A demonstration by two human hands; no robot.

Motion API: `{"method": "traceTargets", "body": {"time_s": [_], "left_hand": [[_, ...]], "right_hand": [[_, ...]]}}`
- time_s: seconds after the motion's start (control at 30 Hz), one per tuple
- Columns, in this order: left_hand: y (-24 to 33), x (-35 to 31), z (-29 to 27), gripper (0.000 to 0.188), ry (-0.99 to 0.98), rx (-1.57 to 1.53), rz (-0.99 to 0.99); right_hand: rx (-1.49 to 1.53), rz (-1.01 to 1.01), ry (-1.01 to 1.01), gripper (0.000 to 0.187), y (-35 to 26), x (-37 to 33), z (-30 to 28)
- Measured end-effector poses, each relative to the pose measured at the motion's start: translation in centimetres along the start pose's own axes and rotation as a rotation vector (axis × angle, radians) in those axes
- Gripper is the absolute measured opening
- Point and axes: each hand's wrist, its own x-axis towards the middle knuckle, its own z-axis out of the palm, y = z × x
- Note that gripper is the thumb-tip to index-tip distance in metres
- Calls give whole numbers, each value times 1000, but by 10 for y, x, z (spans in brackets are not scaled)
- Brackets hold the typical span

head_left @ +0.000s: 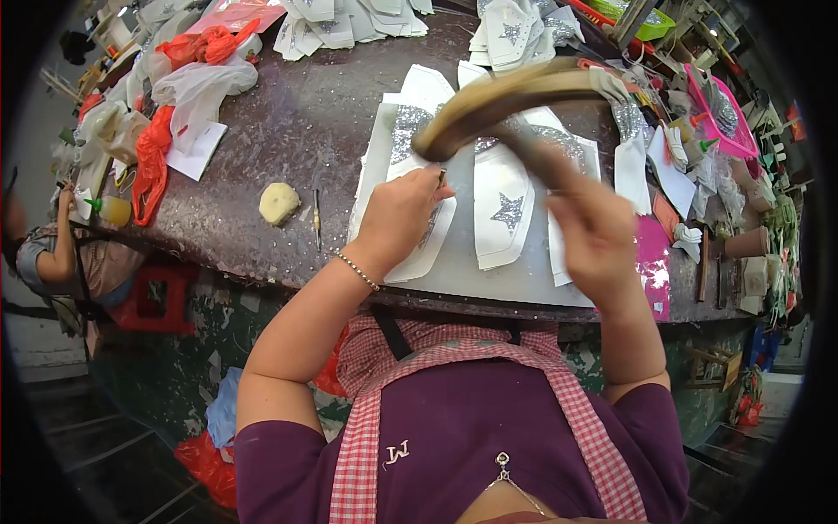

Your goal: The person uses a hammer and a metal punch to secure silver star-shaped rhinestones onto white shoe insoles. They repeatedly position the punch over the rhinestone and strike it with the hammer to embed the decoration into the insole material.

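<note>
My right hand [594, 227] grips the handle of a hammer [476, 100], raised over the work and smeared by motion; its head is long and curved. My left hand [397, 214], a beaded bracelet at its wrist, is closed in a pinch over a white cut piece [428, 258] with silver glitter. Something small and dark shows at its fingertips, too hidden to name. Beside it lies another white piece [497, 243] with a silver glitter star. Both rest on a pale translucent board [484, 284]. More white pieces lie at its right, partly behind my right hand.
Left of the board are a yellowish round lump [279, 203] and a thin pointed tool [317, 218]. Stacks of white pieces [349, 26] stand at the back. Red and clear plastic bags [196, 87] lie far left, near another person [74, 253]. A pink basket [729, 113] stands right.
</note>
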Motion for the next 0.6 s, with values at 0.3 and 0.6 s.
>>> {"method": "traceTargets", "body": {"time_s": [0.3, 0.6], "left_hand": [[18, 17, -1, 21, -1, -491, -365], [37, 78, 65, 17, -106, -441, -330]], "right_hand": [[287, 648, 110, 43, 22, -45, -57], [355, 777, 211, 43, 40, -96, -64]]}}
